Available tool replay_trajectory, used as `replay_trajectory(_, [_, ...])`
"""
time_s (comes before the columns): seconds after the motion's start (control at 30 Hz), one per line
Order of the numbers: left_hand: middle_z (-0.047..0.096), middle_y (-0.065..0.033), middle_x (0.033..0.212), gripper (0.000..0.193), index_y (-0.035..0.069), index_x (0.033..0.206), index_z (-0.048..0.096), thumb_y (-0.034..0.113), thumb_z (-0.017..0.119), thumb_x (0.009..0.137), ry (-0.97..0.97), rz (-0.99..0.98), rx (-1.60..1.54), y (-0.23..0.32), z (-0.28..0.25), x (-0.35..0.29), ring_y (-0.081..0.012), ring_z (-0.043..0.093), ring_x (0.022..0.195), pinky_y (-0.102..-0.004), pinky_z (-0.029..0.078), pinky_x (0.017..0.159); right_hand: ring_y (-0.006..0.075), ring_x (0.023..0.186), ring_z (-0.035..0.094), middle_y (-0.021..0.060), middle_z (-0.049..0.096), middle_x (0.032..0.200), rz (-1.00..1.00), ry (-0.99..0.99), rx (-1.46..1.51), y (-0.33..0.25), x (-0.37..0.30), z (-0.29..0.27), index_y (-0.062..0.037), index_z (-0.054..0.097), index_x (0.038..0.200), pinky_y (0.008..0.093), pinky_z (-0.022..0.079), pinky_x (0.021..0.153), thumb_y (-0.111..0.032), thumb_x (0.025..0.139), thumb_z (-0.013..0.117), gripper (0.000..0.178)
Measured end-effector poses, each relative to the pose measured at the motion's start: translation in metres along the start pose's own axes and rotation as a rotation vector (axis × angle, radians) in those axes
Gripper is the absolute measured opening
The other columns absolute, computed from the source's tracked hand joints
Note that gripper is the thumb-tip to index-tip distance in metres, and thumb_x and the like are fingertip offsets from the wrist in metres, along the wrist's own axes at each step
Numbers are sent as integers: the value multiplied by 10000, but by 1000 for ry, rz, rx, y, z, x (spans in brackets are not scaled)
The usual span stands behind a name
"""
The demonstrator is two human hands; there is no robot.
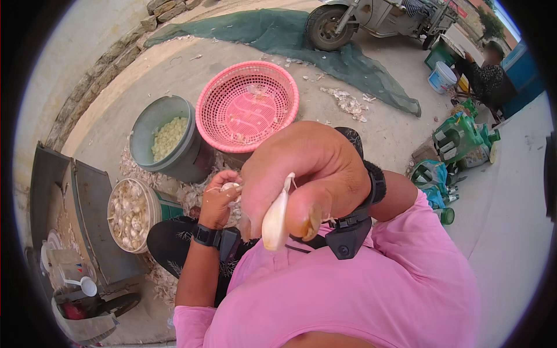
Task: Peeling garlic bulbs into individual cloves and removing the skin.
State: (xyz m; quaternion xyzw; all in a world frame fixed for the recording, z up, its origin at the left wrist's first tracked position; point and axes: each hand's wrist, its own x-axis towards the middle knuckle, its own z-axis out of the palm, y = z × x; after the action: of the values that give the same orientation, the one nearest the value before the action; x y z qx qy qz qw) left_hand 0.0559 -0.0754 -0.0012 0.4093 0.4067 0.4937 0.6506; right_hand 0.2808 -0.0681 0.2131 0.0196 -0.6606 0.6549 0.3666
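Note:
Raised close to the camera, my right hand (316, 165) pinches an unpeeled garlic clove (274, 223) between thumb and bent fingers. The clove is pale, with its narrow tip pointing up. Lower and to the left, my left hand (216, 203) is closed on a small whitish piece of garlic (231, 187), partly hidden behind my right hand. Beside my left hand stands a white bucket (155, 219) full of garlic in its skin. Farther off, a grey bucket (188, 152) holds peeled cloves. A pink plastic basket (204, 119) with some skins in it stands beyond my hands.
Garlic skins (165, 284) litter the floor round my legs. At left are a grey metal box (98, 214) and a white ladle (88, 286). Green netting (261, 32) and a three-wheeler (331, 28) lie ahead. Bottles in bags (458, 136) and a seated person (490, 75) are at right.

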Motion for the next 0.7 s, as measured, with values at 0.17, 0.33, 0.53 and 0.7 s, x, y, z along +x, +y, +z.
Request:
replay_trajectory(0.17, [541,-44,852,347,60,998,495,-63,575,684,121,-195,-76,-47,-31,9,-125,540,709,-243,474,603,258,528,541,155,569,697,-725,-409,-64,-70,22,30,105,563,844,329,451,491,-175,776,646,300])
replay_trajectory(0.33, [539,-40,841,338,58,1002,483,-32,580,691,139,-252,-38,-81,-53,20,-137,542,695,-253,481,567,229,465,480,129,535,665,-504,-445,-101,-134,-5,52,82,523,753,320,394,424,-132,811,579,229])
replay_trajectory(0.53, [544,-43,804,298,58,991,476,-17,577,720,138,-321,-17,-97,-58,30,-139,548,688,-261,481,517,245,500,519,140,532,652,-768,-427,-243,-130,-9,71,96,533,789,329,443,471,-95,780,620,210])
replay_trajectory(0.7, [544,-45,794,293,57,991,472,-11,575,724,76,-333,7,-100,-60,27,-137,542,683,-256,473,520,245,505,532,147,533,648,-966,-410,-230,-121,-2,83,107,543,812,326,453,472,-90,774,632,220])
